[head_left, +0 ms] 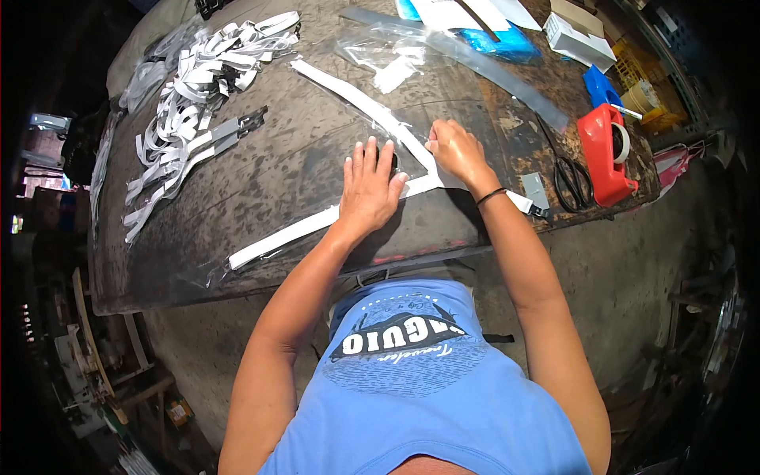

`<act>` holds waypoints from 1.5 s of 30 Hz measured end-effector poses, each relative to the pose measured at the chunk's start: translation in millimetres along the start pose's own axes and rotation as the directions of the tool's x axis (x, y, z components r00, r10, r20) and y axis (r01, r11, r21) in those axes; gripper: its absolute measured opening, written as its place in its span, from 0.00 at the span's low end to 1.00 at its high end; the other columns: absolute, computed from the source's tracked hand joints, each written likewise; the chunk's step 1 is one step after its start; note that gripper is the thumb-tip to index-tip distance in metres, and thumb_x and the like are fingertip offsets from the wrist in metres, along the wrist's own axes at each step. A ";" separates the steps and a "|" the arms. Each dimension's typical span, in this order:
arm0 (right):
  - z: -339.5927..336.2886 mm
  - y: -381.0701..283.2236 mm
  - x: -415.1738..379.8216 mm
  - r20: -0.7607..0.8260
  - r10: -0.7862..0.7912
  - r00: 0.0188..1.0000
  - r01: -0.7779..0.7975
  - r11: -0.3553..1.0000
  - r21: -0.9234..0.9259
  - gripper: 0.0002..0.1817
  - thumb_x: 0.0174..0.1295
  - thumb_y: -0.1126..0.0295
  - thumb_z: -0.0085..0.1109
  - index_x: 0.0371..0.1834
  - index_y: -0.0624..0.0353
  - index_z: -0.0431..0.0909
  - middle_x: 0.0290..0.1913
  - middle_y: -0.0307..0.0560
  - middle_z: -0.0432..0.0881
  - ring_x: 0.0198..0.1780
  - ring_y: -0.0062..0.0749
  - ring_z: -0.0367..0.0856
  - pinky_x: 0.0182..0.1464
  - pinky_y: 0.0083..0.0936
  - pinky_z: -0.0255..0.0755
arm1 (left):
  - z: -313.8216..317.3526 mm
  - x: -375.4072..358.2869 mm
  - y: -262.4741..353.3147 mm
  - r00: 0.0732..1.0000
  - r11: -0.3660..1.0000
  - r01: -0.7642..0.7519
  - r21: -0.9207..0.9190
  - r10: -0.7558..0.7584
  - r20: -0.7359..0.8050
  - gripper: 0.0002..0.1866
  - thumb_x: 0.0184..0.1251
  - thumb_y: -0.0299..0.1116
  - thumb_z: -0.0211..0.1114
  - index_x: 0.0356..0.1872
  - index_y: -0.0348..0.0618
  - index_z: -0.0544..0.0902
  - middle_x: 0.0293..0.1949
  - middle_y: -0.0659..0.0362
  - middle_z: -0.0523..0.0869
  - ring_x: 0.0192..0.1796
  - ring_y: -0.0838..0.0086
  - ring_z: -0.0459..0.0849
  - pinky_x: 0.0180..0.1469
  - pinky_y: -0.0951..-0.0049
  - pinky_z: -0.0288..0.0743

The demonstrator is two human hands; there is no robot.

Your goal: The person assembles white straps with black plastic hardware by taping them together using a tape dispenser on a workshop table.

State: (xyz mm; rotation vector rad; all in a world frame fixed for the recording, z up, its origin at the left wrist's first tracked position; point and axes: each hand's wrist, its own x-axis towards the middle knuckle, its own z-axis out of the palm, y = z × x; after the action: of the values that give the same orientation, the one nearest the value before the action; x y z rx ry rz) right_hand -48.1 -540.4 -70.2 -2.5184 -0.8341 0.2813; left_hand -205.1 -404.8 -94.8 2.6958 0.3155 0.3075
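A long white strap (285, 236) lies in a bent shape across the dark table, its arms meeting near a fold in front of me. Loose clear plastic shows at its left end. My left hand (369, 187) rests flat on the lower arm, fingers stretched forward. A small black piece peeks out beside its fingertips. My right hand (457, 152) is closed beside the upper arm, close to the fold; what its fingertips hold is hidden. At the strap's right end, near the table edge, are a grey tab (534, 191) and a black clip (539, 212).
A heap of white straps (190, 103) with grey and black ends lies left on the table (317, 134). To the right are black scissors (571, 184) and a red tape dispenser (606, 158). Clear plastic strips (491, 70) and a white box (580, 39) lie farther back.
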 end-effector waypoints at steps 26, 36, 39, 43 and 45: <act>-6.3 38.3 -82.7 -0.335 -0.404 0.851 0.379 0.915 -0.139 0.15 0.55 0.64 0.69 0.42 0.56 0.79 0.39 0.43 0.76 0.49 0.41 0.74 0.57 0.40 0.64 | -18.6 76.3 -20.4 0.658 0.627 -0.679 0.381 0.751 -0.064 0.04 0.55 0.32 0.62 0.32 0.50 0.80 0.31 0.65 0.77 0.38 0.73 0.79 0.40 0.72 0.71; -28.0 36.4 -77.1 -0.444 -0.312 0.840 0.375 0.925 0.059 0.17 0.54 0.69 0.70 0.47 0.57 0.83 0.44 0.48 0.80 0.50 0.44 0.77 0.53 0.37 0.70 | -47.7 47.2 1.8 0.792 0.848 -0.523 0.091 0.522 -0.315 0.23 0.50 0.20 0.68 0.52 0.43 0.83 0.50 0.50 0.82 0.51 0.55 0.81 0.53 0.59 0.76; -50.2 47.9 -47.1 -0.477 -0.155 0.865 0.295 0.927 0.233 0.09 0.59 0.71 0.66 0.42 0.58 0.84 0.38 0.51 0.82 0.42 0.48 0.81 0.46 0.36 0.74 | -43.4 5.9 23.0 0.864 0.878 -0.440 -0.187 0.356 -0.357 0.22 0.51 0.20 0.69 0.51 0.41 0.83 0.50 0.48 0.82 0.51 0.54 0.83 0.52 0.59 0.79; -64.0 40.5 18.6 -0.399 -0.001 0.917 0.139 0.938 0.317 0.12 0.63 0.63 0.61 0.37 0.63 0.84 0.36 0.56 0.86 0.40 0.51 0.85 0.45 0.39 0.76 | -19.8 -41.1 43.6 0.906 0.856 -0.389 -0.341 0.288 -0.310 0.14 0.55 0.22 0.71 0.45 0.41 0.85 0.43 0.50 0.86 0.43 0.57 0.86 0.43 0.63 0.81; -56.5 33.9 54.9 -0.369 0.015 0.929 0.113 0.940 0.323 0.14 0.62 0.61 0.61 0.36 0.63 0.84 0.36 0.57 0.86 0.40 0.52 0.85 0.45 0.40 0.76 | -15.6 -46.8 42.5 0.932 0.842 -0.357 -0.405 0.294 -0.212 0.10 0.57 0.25 0.71 0.40 0.41 0.85 0.35 0.55 0.86 0.34 0.61 0.86 0.37 0.66 0.81</act>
State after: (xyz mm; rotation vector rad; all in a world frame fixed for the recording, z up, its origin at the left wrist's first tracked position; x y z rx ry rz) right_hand 31.5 -551.9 -40.3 -2.1287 -0.6344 -0.0638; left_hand -246.2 -449.3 -70.9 2.2692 -0.1690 0.5961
